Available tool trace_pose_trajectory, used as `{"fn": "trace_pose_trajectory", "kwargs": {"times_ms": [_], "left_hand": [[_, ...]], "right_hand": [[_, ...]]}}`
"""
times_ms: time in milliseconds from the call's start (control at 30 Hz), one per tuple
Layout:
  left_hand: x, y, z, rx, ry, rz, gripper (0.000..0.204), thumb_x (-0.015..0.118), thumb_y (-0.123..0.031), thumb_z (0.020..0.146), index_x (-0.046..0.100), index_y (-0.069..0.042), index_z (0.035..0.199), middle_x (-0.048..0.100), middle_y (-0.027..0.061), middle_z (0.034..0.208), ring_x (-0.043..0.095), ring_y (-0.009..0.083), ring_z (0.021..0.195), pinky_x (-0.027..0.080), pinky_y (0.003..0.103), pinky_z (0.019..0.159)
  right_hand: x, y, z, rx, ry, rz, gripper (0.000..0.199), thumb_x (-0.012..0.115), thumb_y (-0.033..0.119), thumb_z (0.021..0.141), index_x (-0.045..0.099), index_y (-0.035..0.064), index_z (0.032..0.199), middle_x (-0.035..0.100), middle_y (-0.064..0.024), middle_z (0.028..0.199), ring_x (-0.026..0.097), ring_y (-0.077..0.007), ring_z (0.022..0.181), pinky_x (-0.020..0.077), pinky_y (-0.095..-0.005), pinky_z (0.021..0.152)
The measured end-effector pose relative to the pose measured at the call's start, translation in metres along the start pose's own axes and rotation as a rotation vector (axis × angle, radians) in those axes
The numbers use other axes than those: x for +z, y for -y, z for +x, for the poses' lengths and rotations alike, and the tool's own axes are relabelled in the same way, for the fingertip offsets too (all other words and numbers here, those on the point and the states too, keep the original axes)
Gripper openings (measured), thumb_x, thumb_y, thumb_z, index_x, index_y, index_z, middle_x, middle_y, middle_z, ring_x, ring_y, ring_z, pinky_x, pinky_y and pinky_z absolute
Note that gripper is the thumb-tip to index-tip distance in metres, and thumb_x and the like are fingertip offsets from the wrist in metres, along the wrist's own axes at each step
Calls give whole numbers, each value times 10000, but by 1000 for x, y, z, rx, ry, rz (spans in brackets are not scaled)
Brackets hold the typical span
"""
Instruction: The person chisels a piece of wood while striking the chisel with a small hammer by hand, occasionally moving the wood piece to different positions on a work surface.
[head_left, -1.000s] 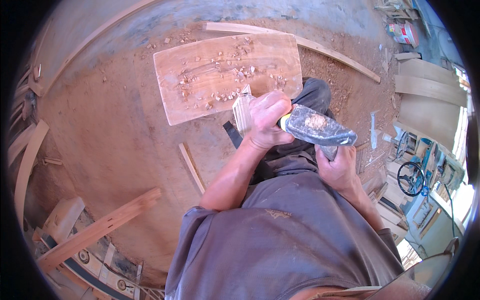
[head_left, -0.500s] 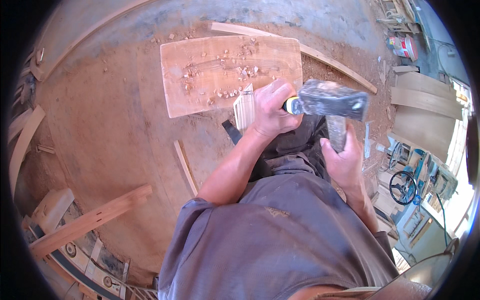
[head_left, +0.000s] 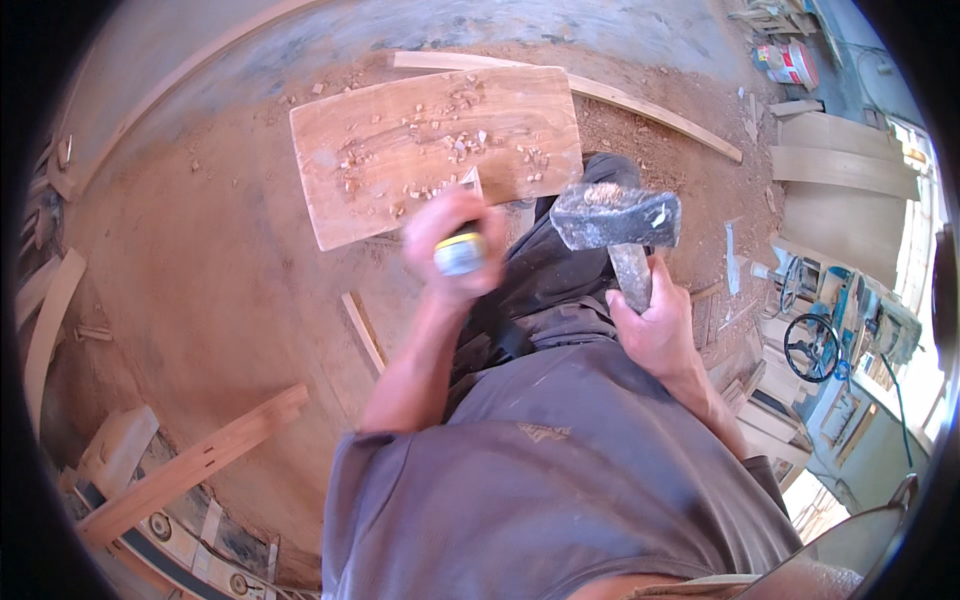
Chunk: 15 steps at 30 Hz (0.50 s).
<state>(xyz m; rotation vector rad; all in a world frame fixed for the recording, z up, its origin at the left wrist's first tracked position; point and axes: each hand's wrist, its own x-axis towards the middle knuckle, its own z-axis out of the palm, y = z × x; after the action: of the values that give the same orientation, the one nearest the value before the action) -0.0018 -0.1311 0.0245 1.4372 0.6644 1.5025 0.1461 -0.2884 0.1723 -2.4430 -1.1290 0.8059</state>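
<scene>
My left hand point(head_left: 450, 235), blurred by motion, is closed around a chisel point(head_left: 460, 254); its yellow-ringed, metal-capped handle end faces up, and the blade is hidden. Just past that fist, the tip of a pale wooden workpiece point(head_left: 471, 181) shows at the near edge of a wooden board point(head_left: 350, 205). Wood chips point(head_left: 465, 145) lie scattered over the board. In my right hand point(head_left: 655, 320) is a hammer point(head_left: 615, 218), gripped by its worn handle. Its dark, heavy head is raised to the right of the chisel, apart from it, with bits of wood dust on top.
A long wooden strip point(head_left: 650, 117) lies behind the board. Nearer on the left are a short strip point(head_left: 362, 332) and a thick beam point(head_left: 200, 465). Machinery with a black handwheel point(head_left: 811, 347) stands at right, and a white-and-red bucket point(head_left: 790, 64) at far right.
My left hand with the chisel has swung left, away from the hammer, and its handle end has turned upward. The hammer has shifted left and a little lower. The whole view has turned slightly.
</scene>
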Motion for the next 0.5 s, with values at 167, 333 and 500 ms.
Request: {"fn": "trace_pose_trajectory", "kwargs": {"times_ms": [167,333,500], "left_hand": [[-62,-17,8,-230,-267,191,120,659,69,709,612,-1,794,631,96,757,599,189,672,498,325,640],[-28,-20,17,-6,-128,66,152,657,72,692,611,2,819,634,95,766,599,202,672,498,347,631],[35,-15,16,73,23,14,184,697,41,655,598,-2,804,591,112,699,577,247,590,462,339,552]], "right_hand": [[1,-22,-13,82,-5,26,332,702,129,853,560,-24,1111,658,-245,774,697,-421,777,518,-449,676],[0,-28,-12,207,0,124,358,702,128,848,566,-38,1133,680,-213,822,707,-311,802,520,-406,717],[-9,-17,-12,233,-47,124,384,709,120,844,578,-41,1168,692,-161,865,665,-191,819,523,-352,760]]}}
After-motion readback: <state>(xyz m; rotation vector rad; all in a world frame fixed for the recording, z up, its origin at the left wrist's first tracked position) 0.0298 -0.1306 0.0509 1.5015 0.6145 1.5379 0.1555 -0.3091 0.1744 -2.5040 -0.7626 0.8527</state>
